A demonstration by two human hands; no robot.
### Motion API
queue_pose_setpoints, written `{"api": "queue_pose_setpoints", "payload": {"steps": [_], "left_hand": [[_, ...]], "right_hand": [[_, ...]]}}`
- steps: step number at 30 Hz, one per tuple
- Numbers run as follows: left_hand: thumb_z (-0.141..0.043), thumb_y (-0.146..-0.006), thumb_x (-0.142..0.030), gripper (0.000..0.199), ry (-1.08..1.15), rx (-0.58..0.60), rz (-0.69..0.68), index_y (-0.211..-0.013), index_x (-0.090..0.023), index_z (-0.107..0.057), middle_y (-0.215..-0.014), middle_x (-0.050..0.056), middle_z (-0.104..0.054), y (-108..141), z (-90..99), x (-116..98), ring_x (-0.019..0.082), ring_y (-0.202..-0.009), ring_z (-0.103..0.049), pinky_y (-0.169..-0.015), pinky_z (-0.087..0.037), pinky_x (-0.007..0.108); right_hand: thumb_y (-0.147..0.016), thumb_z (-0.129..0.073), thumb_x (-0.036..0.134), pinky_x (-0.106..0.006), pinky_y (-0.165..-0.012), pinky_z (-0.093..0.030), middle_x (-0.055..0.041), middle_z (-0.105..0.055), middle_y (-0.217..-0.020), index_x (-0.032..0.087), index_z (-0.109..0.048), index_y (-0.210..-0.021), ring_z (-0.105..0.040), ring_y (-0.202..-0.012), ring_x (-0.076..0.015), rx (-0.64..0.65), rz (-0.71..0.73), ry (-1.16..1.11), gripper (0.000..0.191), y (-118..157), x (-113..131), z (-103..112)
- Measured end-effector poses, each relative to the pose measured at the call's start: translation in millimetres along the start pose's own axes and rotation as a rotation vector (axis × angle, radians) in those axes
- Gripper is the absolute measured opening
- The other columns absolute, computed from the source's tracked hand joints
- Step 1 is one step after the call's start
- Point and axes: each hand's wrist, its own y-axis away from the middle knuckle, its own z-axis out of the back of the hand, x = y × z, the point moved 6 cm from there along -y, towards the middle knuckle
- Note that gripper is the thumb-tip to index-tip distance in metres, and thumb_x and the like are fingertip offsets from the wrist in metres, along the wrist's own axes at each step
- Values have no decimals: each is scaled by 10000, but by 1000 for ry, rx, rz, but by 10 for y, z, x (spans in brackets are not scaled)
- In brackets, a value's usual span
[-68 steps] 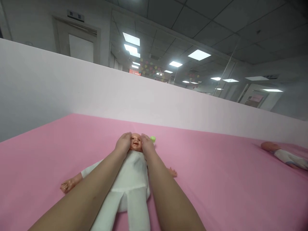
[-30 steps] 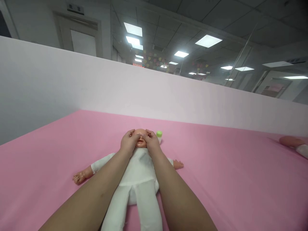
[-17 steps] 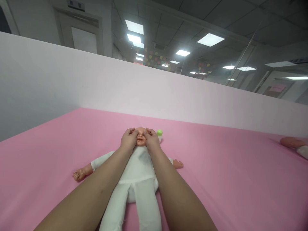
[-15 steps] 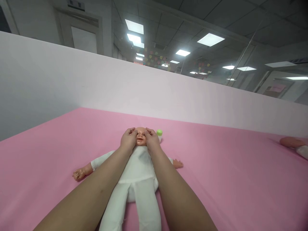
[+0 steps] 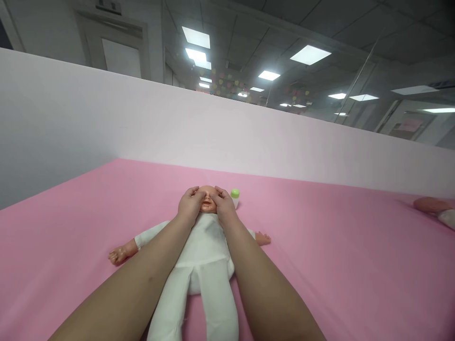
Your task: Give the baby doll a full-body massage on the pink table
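A baby doll (image 5: 204, 255) in a white suit lies on its back on the pink sheet (image 5: 320, 265), head away from me. My left hand (image 5: 189, 207) rests on the left side of the doll's head and my right hand (image 5: 222, 205) on the right side. The fingertips of both lie over the eyes and brow, so only the nose and mouth (image 5: 207, 205) show between them. The doll's bare hands stick out to either side.
A small bottle with a green cap (image 5: 235, 195) stands just right of the doll's head. A second doll (image 5: 435, 208) lies at the far right edge. A white partition wall (image 5: 142, 128) borders the pink surface behind and to the left.
My hands went from cupping the doll's cheeks to lying over its upper face; in the last half second the fingertips slid slightly up over the eyes.
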Motion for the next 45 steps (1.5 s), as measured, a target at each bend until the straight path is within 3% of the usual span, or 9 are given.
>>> {"api": "queue_pose_setpoints", "payload": {"steps": [9,18,28,33,39,45], "left_hand": [[-797,-794,-405,564,-49,43,51,-1311,-222,-668,-1270,114,-728,68,-3,-86,273,-1085,-727,-930,-555,346],[-762,-832,-351,413,30,-16,79,-1224,-230,-714,-1157,101,-762,24,-28,-32,279,-1102,-718,-976,-548,372],[-694,-852,-310,416,96,-8,113,-1260,-234,-712,-1204,98,-754,-22,-19,59,271,-1130,-710,-1017,-548,403],[-707,-837,-308,449,94,-2,89,-1277,-215,-704,-1236,110,-745,-8,-23,39,272,-1136,-710,-1003,-551,386],[-805,-761,-309,558,66,7,64,-1296,-202,-689,-1249,122,-738,30,-11,2,293,-1110,-720,-973,-556,373],[-820,-781,-404,567,35,7,52,-1297,-210,-688,-1299,133,-719,30,-5,0,283,-1131,-717,-974,-549,369]], "right_hand": [[-714,-888,410,-378,-952,-592,-76,-712,-1259,237,-706,-1243,-707,-1093,-257,-23,19,75,586,-32,-3,3],[-834,-716,377,-375,-1004,-552,-32,-758,-1195,265,-752,-1172,-695,-1112,-242,-82,-4,77,358,-119,-72,15],[-752,-703,270,-384,-1082,-521,-50,-728,-1323,237,-765,-1171,-661,-1234,-259,-31,-22,-62,425,-109,-88,12],[-725,-831,369,-391,-1017,-558,-68,-721,-1293,243,-726,-1261,-672,-1191,-268,15,51,25,561,-50,-27,3],[-693,-902,423,-372,-979,-572,-79,-720,-1262,245,-739,-1213,-678,-1160,-272,2,64,85,574,-23,34,2],[-712,-897,467,-367,-959,-577,-85,-704,-1289,238,-718,-1233,-695,-1121,-260,1,68,115,596,-41,17,-13]]}}
